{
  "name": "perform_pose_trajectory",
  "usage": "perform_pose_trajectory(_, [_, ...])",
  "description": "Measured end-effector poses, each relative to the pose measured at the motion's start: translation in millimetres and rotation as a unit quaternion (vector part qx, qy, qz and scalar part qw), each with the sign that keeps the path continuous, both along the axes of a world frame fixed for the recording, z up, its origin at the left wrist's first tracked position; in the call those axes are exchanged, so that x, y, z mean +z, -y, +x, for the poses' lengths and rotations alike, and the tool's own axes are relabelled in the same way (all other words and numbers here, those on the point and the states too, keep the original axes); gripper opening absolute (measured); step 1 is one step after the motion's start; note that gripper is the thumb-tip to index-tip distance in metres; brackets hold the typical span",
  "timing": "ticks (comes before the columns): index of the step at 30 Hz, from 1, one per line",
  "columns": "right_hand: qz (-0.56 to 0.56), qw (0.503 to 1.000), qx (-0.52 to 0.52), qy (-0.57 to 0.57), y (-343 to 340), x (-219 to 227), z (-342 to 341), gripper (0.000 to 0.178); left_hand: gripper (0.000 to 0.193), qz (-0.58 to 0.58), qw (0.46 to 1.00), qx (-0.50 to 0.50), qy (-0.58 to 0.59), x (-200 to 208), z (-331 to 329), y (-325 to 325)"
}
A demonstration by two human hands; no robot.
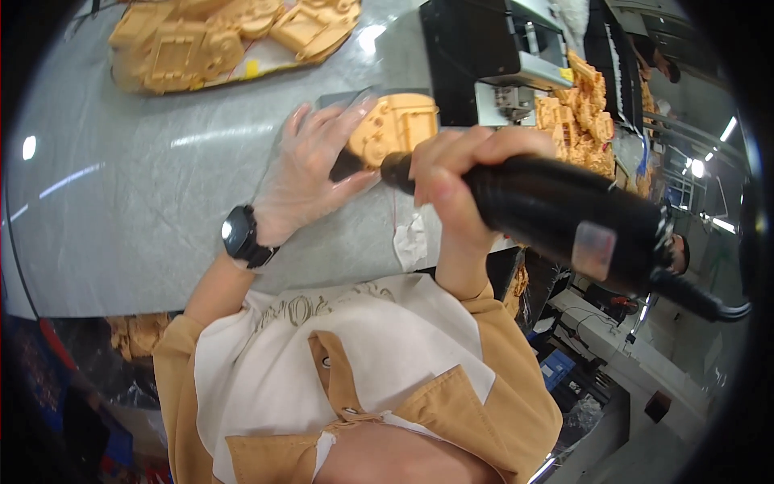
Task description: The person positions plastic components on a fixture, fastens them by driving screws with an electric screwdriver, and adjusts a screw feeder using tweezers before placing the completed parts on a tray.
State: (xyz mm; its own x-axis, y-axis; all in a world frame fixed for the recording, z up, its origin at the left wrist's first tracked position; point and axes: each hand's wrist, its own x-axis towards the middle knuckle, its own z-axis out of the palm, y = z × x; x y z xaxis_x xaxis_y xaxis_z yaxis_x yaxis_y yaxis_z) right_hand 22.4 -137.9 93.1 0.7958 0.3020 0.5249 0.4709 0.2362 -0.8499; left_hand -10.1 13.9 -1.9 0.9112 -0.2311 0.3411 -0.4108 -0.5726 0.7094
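A yellow-orange moulded plastic housing (405, 117), with a round end and a rectangular recess, sits on a dark block (347, 165) on the table. My left hand (310, 165), in a clear thin glove, spans the housing's left side, fingers at its far edge and thumb at the near one. My right hand (455, 165) is bare and wrapped round the front of a black corded electric screwdriver (556, 210). The tool's tip meets the near edge of the housing, where the exact contact is too small to make out.
More orange housings (173, 52) lie in a tray at the far left. A black machine (472, 48) with a metal feeder stands behind the work, and a heap of orange parts (584, 113) is to its right. A crumpled white scrap (411, 242) lies near the table's front edge.
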Motion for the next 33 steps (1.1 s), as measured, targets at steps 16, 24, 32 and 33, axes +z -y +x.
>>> perform_pose_trajectory(16, [0.017,0.935,-0.350,0.062,102.4,29.3,78.6,0.030,0.073,0.000,0.999,0.002,-0.053,7.7,1.4,8.4])
perform_pose_trajectory(24, [0.121,0.985,-0.126,0.018,68.3,38.4,6.6,0.033,0.077,-0.017,0.999,0.004,-0.028,4.2,3.2,9.3])
perform_pose_trajectory(32, [0.112,0.993,-0.018,0.028,4.5,24.4,46.8,0.037,0.073,-0.018,0.999,0.020,-0.035,2.9,0.7,5.9])
perform_pose_trajectory(33, [0.102,0.994,-0.023,0.017,2.2,23.3,49.0,0.036,0.072,-0.017,0.999,0.018,-0.028,3.8,0.8,5.1])
